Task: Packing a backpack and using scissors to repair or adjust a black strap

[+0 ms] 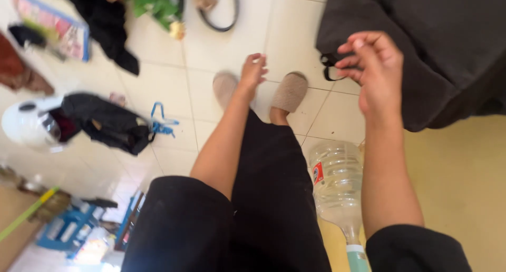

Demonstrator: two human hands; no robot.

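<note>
Fingers of the right hand (371,66) pinch a black strap (331,66) on the dark bag (421,40), not yet lifted, while the left hand (253,72) hangs loosely curled, empty.

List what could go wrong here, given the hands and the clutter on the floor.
1. The right hand pinches a thin black strap of the dark grey fabric bag; the grip looks slight and may slip.
2. The large clear plastic water bottle lies right beside the legs and could be kicked.
3. The blue cord on the tiled floor could snag a foot.
</note>
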